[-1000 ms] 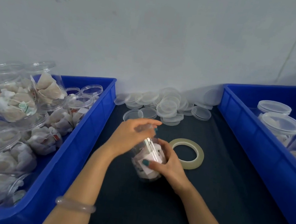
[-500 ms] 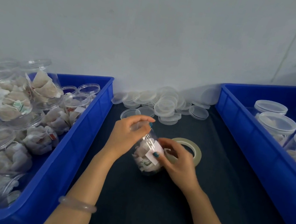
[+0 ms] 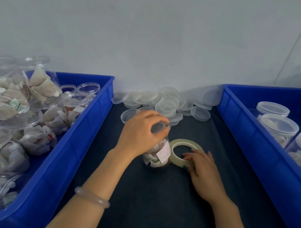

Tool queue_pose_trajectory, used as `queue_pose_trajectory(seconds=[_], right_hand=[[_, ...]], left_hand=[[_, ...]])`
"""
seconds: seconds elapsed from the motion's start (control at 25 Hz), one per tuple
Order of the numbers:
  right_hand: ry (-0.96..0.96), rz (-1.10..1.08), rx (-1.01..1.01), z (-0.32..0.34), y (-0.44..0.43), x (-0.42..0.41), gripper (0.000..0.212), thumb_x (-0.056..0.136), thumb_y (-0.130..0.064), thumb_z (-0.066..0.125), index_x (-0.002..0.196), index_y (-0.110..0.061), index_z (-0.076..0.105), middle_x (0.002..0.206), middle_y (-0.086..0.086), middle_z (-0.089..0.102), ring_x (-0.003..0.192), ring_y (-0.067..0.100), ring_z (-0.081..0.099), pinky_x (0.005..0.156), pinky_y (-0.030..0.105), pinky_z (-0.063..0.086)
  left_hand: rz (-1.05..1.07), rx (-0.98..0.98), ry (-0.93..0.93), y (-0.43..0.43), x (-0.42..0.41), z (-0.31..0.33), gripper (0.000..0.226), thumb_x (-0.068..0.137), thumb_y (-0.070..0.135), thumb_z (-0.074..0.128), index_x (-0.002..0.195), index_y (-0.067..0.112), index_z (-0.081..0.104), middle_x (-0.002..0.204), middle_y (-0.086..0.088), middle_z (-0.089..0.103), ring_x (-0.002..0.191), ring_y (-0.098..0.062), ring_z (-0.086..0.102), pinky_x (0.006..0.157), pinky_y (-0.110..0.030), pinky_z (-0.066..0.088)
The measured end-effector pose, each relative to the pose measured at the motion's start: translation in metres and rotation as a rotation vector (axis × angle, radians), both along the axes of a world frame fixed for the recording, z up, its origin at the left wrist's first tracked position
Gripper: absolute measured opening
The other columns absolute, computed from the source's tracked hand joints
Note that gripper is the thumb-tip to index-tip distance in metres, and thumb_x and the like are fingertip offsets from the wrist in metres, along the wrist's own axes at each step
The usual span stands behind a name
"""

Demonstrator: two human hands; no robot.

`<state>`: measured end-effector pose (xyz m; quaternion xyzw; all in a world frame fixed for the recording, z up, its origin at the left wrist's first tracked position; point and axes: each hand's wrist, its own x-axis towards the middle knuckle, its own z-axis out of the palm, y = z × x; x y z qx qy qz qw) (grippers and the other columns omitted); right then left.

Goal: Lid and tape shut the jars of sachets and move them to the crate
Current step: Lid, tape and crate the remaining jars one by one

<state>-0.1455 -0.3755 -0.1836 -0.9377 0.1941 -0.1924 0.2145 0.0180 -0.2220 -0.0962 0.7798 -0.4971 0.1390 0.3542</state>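
A clear jar of sachets (image 3: pixel 157 154) stands on the dark table between two blue crates. My left hand (image 3: pixel 141 132) covers its top, fingers curled round the lid there. Right beside the jar lies a roll of clear tape (image 3: pixel 177 153). My right hand (image 3: pixel 199 168) rests on the near right part of the roll, fingers curved over its rim. The blue crate (image 3: pixel 258 141) on the right holds lidded jars (image 3: pixel 278 127). The blue crate (image 3: pixel 75 141) on the left is full of open jars of sachets (image 3: pixel 8 104).
A heap of loose clear lids (image 3: pixel 166 104) lies at the back of the table against the grey wall. One lid (image 3: pixel 129 114) lies just behind my left hand. The dark table (image 3: pixel 161 203) stretches toward me between the crates.
My right hand has left the jar's side and moved right onto the tape roll. My left hand stays on the jar's top. The jar now stands more upright.
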Motion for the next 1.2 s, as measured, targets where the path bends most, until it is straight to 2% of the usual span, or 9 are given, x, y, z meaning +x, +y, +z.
queue_pose_trajectory(seconds=[0.08, 0.2, 0.32, 0.44, 0.52, 0.72, 0.96, 1.08, 1.2], right_hand=[[0.042, -0.066, -0.048, 0.001, 0.002, 0.0, 0.023, 0.096, -0.016, 0.06, 0.118, -0.018, 0.061, 0.131, -0.003, 0.056, 0.135, 0.013, 0.04, 0.118, 0.029, 0.021], [-0.01, -0.19, -0.021, 0.003, 0.005, -0.003, 0.017, 0.098, -0.016, 0.055, 0.114, -0.016, 0.059, 0.116, 0.001, 0.056, 0.113, 0.017, 0.05, 0.094, 0.029, 0.041], [-0.228, -0.252, 0.281, 0.009, 0.006, -0.005, 0.009, 0.101, -0.017, 0.049, 0.109, -0.022, 0.051, 0.099, -0.001, 0.056, 0.086, 0.011, 0.051, 0.068, 0.027, 0.039], [-0.478, -0.126, 0.691, 0.017, 0.013, -0.002, 0.009, 0.103, -0.015, 0.048, 0.109, -0.021, 0.052, 0.095, -0.004, 0.056, 0.081, 0.001, 0.052, 0.069, 0.019, 0.043], [-0.543, -0.029, 0.775, 0.022, 0.019, -0.001, 0.013, 0.1, -0.014, 0.052, 0.113, -0.017, 0.054, 0.101, -0.002, 0.058, 0.086, -0.001, 0.054, 0.075, 0.017, 0.046], [-0.563, 0.135, 0.746, 0.028, 0.026, 0.0, 0.024, 0.095, 0.001, 0.057, 0.116, -0.011, 0.059, 0.105, 0.014, 0.062, 0.095, 0.029, 0.057, 0.084, 0.037, 0.051], [-0.589, 0.237, 0.723, 0.028, 0.034, 0.0, 0.023, 0.099, -0.007, 0.051, 0.118, -0.013, 0.06, 0.093, -0.003, 0.064, 0.083, 0.008, 0.057, 0.074, 0.022, 0.051], [-0.601, 0.231, 0.645, 0.025, 0.037, 0.001, 0.018, 0.102, -0.022, 0.051, 0.115, -0.015, 0.06, 0.091, -0.002, 0.065, 0.083, 0.012, 0.062, 0.075, 0.03, 0.053], [-0.589, 0.182, 0.449, 0.022, 0.036, 0.002, 0.016, 0.099, -0.033, 0.052, 0.112, -0.03, 0.059, 0.081, -0.002, 0.061, 0.076, 0.021, 0.059, 0.071, 0.034, 0.048]], left_hand=[[-0.053, 0.027, -0.097, -0.004, -0.009, 0.0, 0.042, 0.089, 0.047, 0.049, 0.112, 0.022, 0.073, 0.117, 0.006, 0.065, 0.112, -0.011, 0.057, 0.093, -0.023, 0.044], [-0.028, 0.027, -0.178, -0.003, -0.011, -0.002, 0.044, 0.093, 0.045, 0.046, 0.115, 0.017, 0.072, 0.12, 0.001, 0.063, 0.115, -0.017, 0.057, 0.093, -0.027, 0.046], [-0.037, 0.058, -0.211, -0.005, -0.011, -0.001, 0.048, 0.092, 0.048, 0.047, 0.116, 0.015, 0.072, 0.12, -0.002, 0.064, 0.115, -0.02, 0.058, 0.097, -0.031, 0.048], [-0.08, 0.177, -0.285, -0.018, -0.011, 0.001, 0.048, 0.095, 0.047, 0.051, 0.124, 0.013, 0.069, 0.124, -0.005, 0.064, 0.118, -0.022, 0.059, 0.102, -0.037, 0.046], [-0.07, 0.195, -0.367, -0.025, -0.015, -0.004, 0.041, 0.097, 0.037, 0.059, 0.129, 0.012, 0.064, 0.128, -0.005, 0.064, 0.122, -0.023, 0.058, 0.109, -0.041, 0.04], [-0.03, -0.062, -0.339, -0.028, -0.042, -0.025, 0.046, 0.095, 0.027, 0.066, 0.138, 0.012, 0.058, 0.13, -0.002, 0.064, 0.122, -0.018, 0.058, 0.112, -0.042, 0.039], [-0.01, -0.36, -0.27, -0.029, -0.055, -0.037, 0.026, 0.091, 0.021, 0.071, 0.116, 0.015, 0.074, 0.112, 0.001, 0.071, 0.102, -0.015, 0.066, 0.087, -0.033, 0.055], [-0.034, -0.51, -0.042, -0.028, -0.053, -0.033, 0.012, 0.084, 0.019, 0.078, 0.095, 0.017, 0.08, 0.093, 0.006, 0.073, 0.088, -0.007, 0.067, 0.079, -0.031, 0.055], [-0.026, -0.469, 0.052, -0.026, -0.051, -0.026, 0.009, 0.085, 0.028, 0.073, 0.086, 0.019, 0.075, 0.086, 0.011, 0.071, 0.087, -0.004, 0.061, 0.082, -0.03, 0.05]])
